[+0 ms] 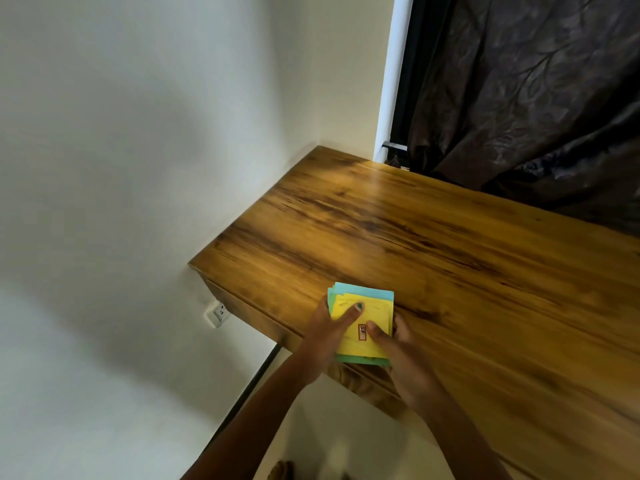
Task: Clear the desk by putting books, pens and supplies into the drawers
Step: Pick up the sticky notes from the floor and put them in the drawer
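Note:
A small stack of coloured paper notes (372,306), yellow on top with blue and green sheets beneath, is held over the front edge of the wooden desk (433,237). My left hand (325,336) grips the stack's left side, thumb lying across the yellow top sheet. My right hand (398,355) grips the right side, thumb on top beside a small red-framed mark. The drawer front (263,318) under the desk edge looks closed; part of it is hidden by my hands.
A white wall runs along the desk's left end, with a white socket (217,313) low on it. A dark curtain (536,98) hangs behind the desk. Pale floor lies below my arms.

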